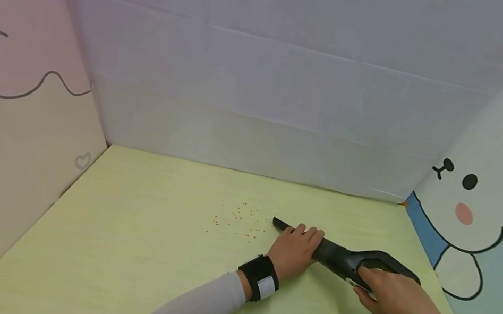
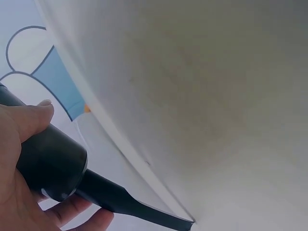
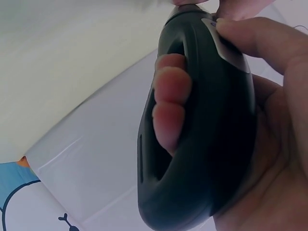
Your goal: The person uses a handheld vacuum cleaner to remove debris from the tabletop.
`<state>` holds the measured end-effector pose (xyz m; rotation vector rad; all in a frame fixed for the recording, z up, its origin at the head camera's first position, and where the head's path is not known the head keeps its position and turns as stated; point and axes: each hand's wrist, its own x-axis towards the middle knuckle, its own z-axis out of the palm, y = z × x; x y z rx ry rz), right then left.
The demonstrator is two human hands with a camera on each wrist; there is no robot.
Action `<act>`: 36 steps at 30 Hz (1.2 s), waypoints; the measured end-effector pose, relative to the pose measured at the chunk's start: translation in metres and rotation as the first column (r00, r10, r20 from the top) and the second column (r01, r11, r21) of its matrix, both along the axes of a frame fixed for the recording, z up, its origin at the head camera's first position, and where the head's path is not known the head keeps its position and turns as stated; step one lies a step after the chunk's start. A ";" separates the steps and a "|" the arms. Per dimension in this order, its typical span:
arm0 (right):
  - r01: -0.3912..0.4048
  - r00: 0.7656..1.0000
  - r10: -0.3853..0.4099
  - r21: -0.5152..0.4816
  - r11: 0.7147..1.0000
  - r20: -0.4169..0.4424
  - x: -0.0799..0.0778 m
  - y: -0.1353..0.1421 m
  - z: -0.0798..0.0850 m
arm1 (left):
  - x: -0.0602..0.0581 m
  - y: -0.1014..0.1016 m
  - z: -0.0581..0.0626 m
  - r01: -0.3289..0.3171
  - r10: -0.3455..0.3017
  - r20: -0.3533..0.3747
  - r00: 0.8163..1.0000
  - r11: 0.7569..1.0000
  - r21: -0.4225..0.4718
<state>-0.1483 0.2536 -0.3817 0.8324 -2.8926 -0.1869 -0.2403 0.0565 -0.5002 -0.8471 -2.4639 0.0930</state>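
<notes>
Vacuum [image 1: 338, 259], black and handheld, slanting over the worktop [image 1: 123, 246], nozzle tip [image 1: 279, 224] just beside scattered orange specks [image 1: 236, 217], contact with the surface unclear. Gripped round the barrel [image 2: 53, 161] by the left hand [image 1: 294, 250], through the handle loop [image 3: 216, 110] by the right hand [image 1: 400, 301]. Likely risk: specks flicked away by a sideways nudge. Beyond, white back wall [image 1: 266, 89] and cartoon-printed side panels [image 1: 495, 175]; no obstacle seen between tip and specks.

From up at the head, one camera looks forward and down across the desk [image 1: 125, 230] to the far wall [image 1: 267, 79]. The left wrist view, close in, faces along the handheld vacuum [image 1: 338, 258] to its nozzle [image 2: 161, 218]; the right wrist view, also close, faces the handle [image 3: 219, 115]. All three share the vacuum and the far right corner [image 1: 403, 204].
</notes>
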 end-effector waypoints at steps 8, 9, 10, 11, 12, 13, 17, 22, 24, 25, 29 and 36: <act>0.007 1.000 -0.007 -0.004 1.000 -0.030 -0.005 0.006 0.001 | -0.009 0.011 0.006 0.015 -0.013 0.046 0.999 0.999 -0.033; 0.006 1.000 -0.006 -0.005 1.000 -0.031 -0.006 0.005 0.000 | -0.010 0.010 0.006 0.013 -0.011 0.045 0.999 0.999 -0.037; 0.003 0.999 -0.003 -0.007 1.000 -0.035 -0.008 0.005 0.000 | -0.012 0.010 0.006 0.010 -0.008 0.044 0.999 0.999 -0.041; -0.002 0.999 0.002 -0.011 1.000 -0.035 -0.009 0.005 0.000 | -0.013 0.010 0.006 0.005 -0.003 0.042 0.999 0.999 -0.042; -0.009 0.999 0.008 -0.016 1.000 -0.039 -0.011 0.004 -0.001 | -0.014 0.009 0.006 -0.001 0.002 0.038 0.999 0.999 -0.042; -0.011 0.999 0.010 -0.016 1.000 -0.040 -0.012 0.004 -0.001 | -0.015 0.008 0.006 -0.006 0.008 0.033 0.999 0.999 -0.045; -0.030 0.999 0.029 -0.019 0.999 -0.040 -0.016 0.003 -0.002 | -0.016 0.004 0.006 -0.015 0.016 0.009 1.000 0.998 -0.055; -0.038 0.999 0.037 -0.014 0.999 -0.037 -0.017 0.001 0.000 | -0.014 -0.001 0.005 -0.023 0.022 -0.007 1.000 0.997 -0.069; -0.035 0.999 0.035 -0.011 0.999 -0.027 -0.015 0.000 0.001 | -0.012 -0.003 0.005 -0.026 0.026 -0.010 1.000 0.997 -0.074; -0.036 0.999 0.035 -0.010 0.999 -0.019 -0.014 0.000 0.002 | -0.011 -0.004 0.006 -0.029 0.028 -0.011 1.000 0.997 -0.078; -0.033 0.999 0.033 -0.005 0.999 0.004 -0.011 -0.002 0.005 | -0.004 -0.008 0.008 -0.030 0.030 -0.010 1.000 0.996 -0.079; -0.043 0.999 0.043 -0.007 0.999 0.009 -0.008 -0.005 0.006 | 0.003 -0.014 0.011 -0.033 0.035 0.017 0.999 0.997 -0.069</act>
